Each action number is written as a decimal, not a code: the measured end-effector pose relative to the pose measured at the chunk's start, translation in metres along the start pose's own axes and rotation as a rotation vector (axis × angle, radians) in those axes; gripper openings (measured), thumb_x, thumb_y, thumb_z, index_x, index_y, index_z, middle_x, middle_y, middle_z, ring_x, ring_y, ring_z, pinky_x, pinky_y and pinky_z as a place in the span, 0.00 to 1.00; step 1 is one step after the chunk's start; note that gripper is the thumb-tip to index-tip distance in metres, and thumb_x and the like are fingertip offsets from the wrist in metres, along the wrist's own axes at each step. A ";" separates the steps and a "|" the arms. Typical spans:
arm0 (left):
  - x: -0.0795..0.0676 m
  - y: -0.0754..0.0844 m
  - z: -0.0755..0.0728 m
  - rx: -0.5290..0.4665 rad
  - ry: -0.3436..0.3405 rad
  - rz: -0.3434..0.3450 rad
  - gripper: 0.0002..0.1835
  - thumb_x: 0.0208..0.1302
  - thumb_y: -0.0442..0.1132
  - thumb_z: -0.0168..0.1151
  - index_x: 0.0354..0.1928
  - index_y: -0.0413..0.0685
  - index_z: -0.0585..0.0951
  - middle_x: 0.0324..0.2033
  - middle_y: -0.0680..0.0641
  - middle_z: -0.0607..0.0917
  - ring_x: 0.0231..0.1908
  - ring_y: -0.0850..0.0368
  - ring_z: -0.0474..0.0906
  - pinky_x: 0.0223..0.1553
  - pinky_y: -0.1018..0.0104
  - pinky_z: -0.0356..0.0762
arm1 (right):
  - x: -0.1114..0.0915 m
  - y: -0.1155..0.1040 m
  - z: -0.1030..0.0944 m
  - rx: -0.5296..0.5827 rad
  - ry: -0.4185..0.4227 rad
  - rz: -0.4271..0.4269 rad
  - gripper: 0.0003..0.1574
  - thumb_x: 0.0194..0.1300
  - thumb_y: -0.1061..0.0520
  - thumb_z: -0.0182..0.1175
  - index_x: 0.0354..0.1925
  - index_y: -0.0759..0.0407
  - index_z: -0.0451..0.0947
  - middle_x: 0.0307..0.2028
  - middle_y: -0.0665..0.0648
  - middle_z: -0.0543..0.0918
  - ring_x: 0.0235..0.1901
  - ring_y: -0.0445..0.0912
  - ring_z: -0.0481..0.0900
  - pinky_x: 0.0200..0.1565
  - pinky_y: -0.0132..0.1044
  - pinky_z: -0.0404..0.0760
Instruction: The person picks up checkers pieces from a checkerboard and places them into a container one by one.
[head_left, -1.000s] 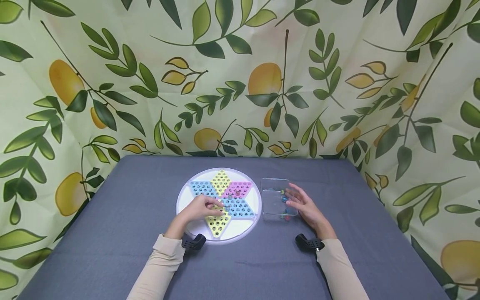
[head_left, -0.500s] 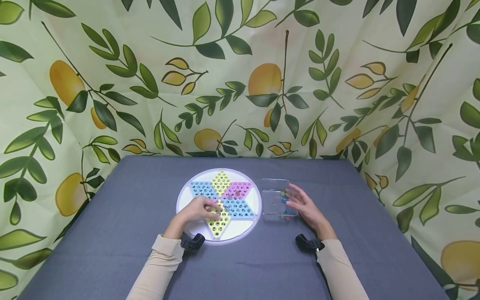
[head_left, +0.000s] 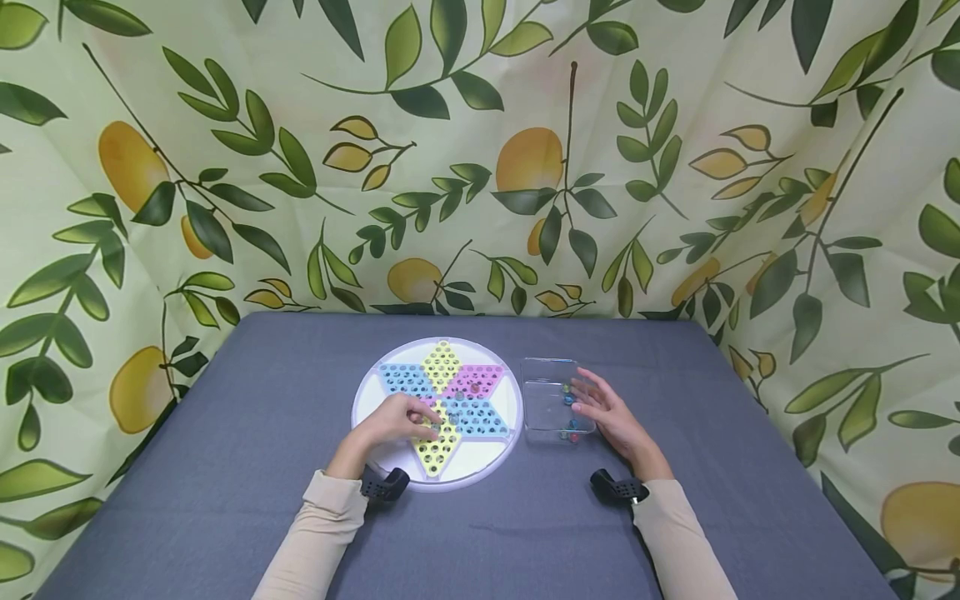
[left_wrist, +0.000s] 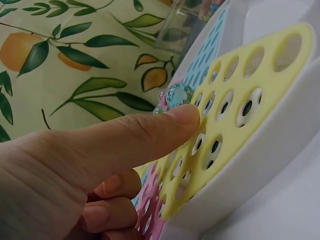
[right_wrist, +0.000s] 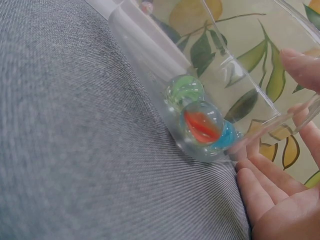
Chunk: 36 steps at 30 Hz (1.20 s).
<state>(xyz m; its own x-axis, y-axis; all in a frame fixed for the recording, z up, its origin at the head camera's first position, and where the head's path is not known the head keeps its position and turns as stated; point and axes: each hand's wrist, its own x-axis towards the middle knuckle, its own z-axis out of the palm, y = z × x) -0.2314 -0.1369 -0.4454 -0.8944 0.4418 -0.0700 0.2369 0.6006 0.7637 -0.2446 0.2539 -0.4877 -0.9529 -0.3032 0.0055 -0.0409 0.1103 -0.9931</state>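
A round white Chinese checkers board point(head_left: 480, 457) with a coloured star lies on the table. My left hand point(head_left: 392, 418) hovers at its near yellow point, fingertips low over the holes. In the left wrist view the thumb point(left_wrist: 145, 132) reaches along the yellow grid, its tip beside a clear bluish marble point(left_wrist: 178, 94); the index finger is hidden. From the head view thumb and index tips look apart. A few marbles sit in the board's holes. My right hand point(head_left: 615, 417) rests loosely spread at a clear plastic box point(head_left: 551, 362), fingers at its right wall.
Inside the box lie several marbles, including a red one point(right_wrist: 202, 122), a green one point(right_wrist: 185, 87) and a blue one point(right_wrist: 225, 135). A grey cloth point(head_left: 480, 542) covers the table. A leaf-patterned curtain point(head_left: 480, 167) stands behind and at the sides.
My left hand's fingertips have drawn back slightly to the left, away from the clear marble near the star's middle. The right hand and the box have stayed put.
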 end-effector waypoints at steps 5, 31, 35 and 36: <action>-0.001 0.000 -0.001 -0.025 -0.006 -0.006 0.14 0.51 0.37 0.72 0.41 0.40 0.87 0.18 0.56 0.69 0.22 0.64 0.61 0.24 0.76 0.59 | 0.000 -0.003 0.001 0.010 0.001 0.022 0.46 0.69 0.62 0.54 0.75 0.59 0.41 0.74 0.71 0.49 0.75 0.63 0.47 0.52 0.12 0.65; 0.000 0.010 0.000 -0.064 0.105 -0.006 0.13 0.53 0.39 0.71 0.40 0.42 0.87 0.17 0.55 0.67 0.23 0.62 0.62 0.25 0.75 0.59 | 0.000 -0.002 0.001 0.013 -0.020 0.026 0.47 0.70 0.59 0.53 0.76 0.58 0.38 0.75 0.70 0.46 0.75 0.64 0.45 0.73 0.61 0.42; 0.000 0.014 0.001 -0.062 0.140 0.032 0.13 0.53 0.40 0.72 0.40 0.42 0.87 0.18 0.55 0.67 0.25 0.62 0.62 0.26 0.75 0.60 | 0.002 -0.001 0.001 0.007 -0.015 0.028 0.46 0.71 0.59 0.52 0.76 0.56 0.38 0.75 0.70 0.47 0.75 0.63 0.46 0.73 0.61 0.41; 0.000 0.014 0.001 -0.063 0.149 0.039 0.13 0.53 0.40 0.72 0.40 0.42 0.87 0.18 0.55 0.67 0.25 0.62 0.62 0.27 0.75 0.60 | 0.002 -0.001 0.001 0.003 -0.015 0.028 0.47 0.71 0.59 0.53 0.76 0.56 0.38 0.75 0.70 0.47 0.75 0.63 0.46 0.73 0.60 0.42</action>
<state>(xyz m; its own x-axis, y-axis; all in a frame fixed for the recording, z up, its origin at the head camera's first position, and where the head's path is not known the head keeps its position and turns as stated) -0.2278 -0.1279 -0.4353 -0.9325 0.3572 0.0532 0.2525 0.5398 0.8030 -0.2462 0.2519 -0.4869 -0.9490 -0.3142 -0.0242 -0.0131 0.1162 -0.9931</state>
